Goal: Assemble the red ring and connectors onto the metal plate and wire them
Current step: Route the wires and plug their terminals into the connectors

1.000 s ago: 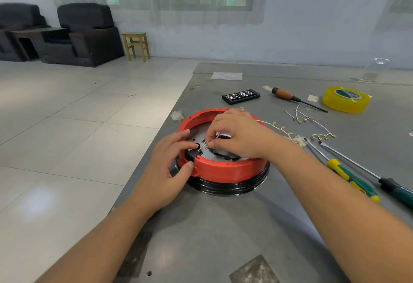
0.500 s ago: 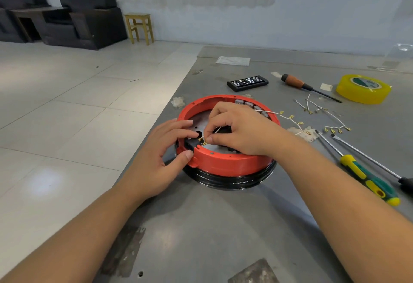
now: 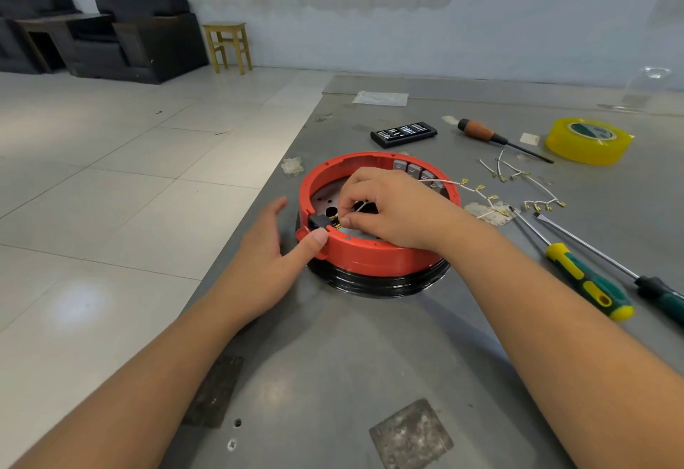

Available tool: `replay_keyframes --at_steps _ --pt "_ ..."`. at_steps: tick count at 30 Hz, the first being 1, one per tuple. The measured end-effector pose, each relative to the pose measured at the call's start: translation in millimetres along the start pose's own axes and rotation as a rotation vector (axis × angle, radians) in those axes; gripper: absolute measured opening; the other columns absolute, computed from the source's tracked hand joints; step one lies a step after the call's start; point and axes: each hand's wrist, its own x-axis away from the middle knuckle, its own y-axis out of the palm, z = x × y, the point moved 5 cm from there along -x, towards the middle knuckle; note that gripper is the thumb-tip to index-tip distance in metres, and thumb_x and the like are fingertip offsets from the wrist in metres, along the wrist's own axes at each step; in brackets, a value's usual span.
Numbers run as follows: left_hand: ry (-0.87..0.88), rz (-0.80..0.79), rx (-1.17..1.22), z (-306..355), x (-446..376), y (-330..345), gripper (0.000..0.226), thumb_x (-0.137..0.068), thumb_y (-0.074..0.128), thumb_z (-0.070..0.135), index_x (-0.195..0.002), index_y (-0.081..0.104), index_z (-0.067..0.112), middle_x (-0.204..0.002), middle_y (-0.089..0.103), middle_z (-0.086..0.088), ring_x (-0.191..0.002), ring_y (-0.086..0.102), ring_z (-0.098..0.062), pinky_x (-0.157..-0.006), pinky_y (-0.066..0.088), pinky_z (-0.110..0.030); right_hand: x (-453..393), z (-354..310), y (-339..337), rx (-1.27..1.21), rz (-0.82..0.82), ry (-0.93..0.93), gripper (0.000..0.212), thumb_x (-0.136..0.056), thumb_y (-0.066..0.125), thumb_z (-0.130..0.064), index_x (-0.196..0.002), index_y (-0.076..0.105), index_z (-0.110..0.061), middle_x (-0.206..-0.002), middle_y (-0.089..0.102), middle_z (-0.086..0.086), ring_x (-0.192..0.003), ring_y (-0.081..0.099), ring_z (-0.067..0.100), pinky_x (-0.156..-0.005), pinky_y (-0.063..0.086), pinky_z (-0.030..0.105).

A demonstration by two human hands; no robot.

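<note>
We see the red ring [image 3: 374, 252] seated on a black base near the left edge of the tabletop [image 3: 333, 376], with the metal plate [image 3: 325, 199] visible inside it. At the ring's near-left rim sits a black connector [image 3: 319, 222]. Our left hand [image 3: 272, 246] lies open outside the ring, fingers straight, its thumb [image 3: 314, 241] pressing the rim just below the connector. Our right hand [image 3: 385, 205] reaches into the ring, its fingers curled and pinching a thin white wire [image 3: 361, 206] whose brass terminal [image 3: 336, 220] meets the connector. Whether the terminal is fully seated cannot be told. 3 grey connectors [image 3: 414, 169] line the ring's far wall. Spare wires [image 3: 518, 187] and 2 screwdrivers [image 3: 588, 283] lie to the right of the ring.

Risks, as we judge them: a tilted push could bend the terminal or miss its tab; too little thumb pressure could let the connector slip from its notch; tugging the wire could pull it loose.
</note>
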Motion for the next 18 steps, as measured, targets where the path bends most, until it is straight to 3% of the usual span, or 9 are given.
replay_keyframes --at_steps 1,4,7,11,14,18 --pt "-0.045 -0.061 0.006 0 -1 4 0.065 -0.087 0.053 0.078 -0.144 0.046 0.048 -0.136 0.052 0.041 -0.134 0.051 -0.001 -0.107 0.038 -0.016 1 0 -1 -0.008 0.009 0.005 0.003 -0.094 0.071 -0.028 -0.093 0.074 -0.027 -0.109 0.063 -0.011 -0.103 0.060 0.010 -0.096 0.048 0.041" --pt "-0.186 -0.156 0.225 7 -1 14 0.043 -0.103 0.055 0.058 -0.139 0.061 0.037 -0.131 0.069 0.018 -0.130 0.058 -0.004 -0.116 0.039 -0.031 4 -1 -4 -0.015 0.015 0.022 0.006 -0.094 0.071 -0.028 -0.093 0.075 -0.024 -0.107 0.066 -0.009 -0.102 0.062 0.010 -0.096 0.049 0.042" --pt "-0.245 -0.155 0.539 23 0 21 0.025 -0.107 0.057 0.039 -0.121 0.072 0.025 -0.111 0.078 0.015 -0.112 0.066 0.001 -0.106 0.043 -0.025 8 -1 -8 0.006 0.050 0.037 0.007 -0.094 0.071 -0.029 -0.094 0.075 -0.024 -0.105 0.067 -0.010 -0.102 0.063 0.011 -0.093 0.050 0.043" --pt "-0.348 -0.082 0.828 34 -5 32 0.034 -0.100 0.070 0.032 -0.133 0.065 0.026 -0.112 0.077 0.006 -0.105 0.070 -0.013 -0.102 0.056 -0.039 13 1 -15 0.035 0.127 0.062 0.008 -0.094 0.071 -0.028 -0.097 0.076 -0.023 -0.108 0.067 -0.009 -0.104 0.064 0.014 -0.093 0.052 0.043" --pt "-0.374 0.004 0.874 32 -8 40 0.039 -0.095 0.076 0.023 -0.133 0.063 0.025 -0.090 0.077 0.005 -0.086 0.072 -0.014 -0.087 0.062 -0.037 16 2 -17 0.054 0.133 0.085 0.010 -0.095 0.070 -0.031 -0.098 0.075 -0.023 -0.110 0.067 -0.009 -0.107 0.063 0.016 -0.093 0.051 0.043" --pt "-0.312 0.080 0.883 25 -9 42 0.038 -0.095 0.074 0.018 -0.130 0.064 0.024 -0.087 0.077 0.001 -0.078 0.073 -0.014 -0.080 0.062 -0.038 20 -2 -20 0.157 0.195 0.066 0.010 -0.095 0.069 -0.036 -0.098 0.075 -0.028 -0.113 0.064 -0.012 -0.111 0.059 0.015 -0.104 0.042 0.043"
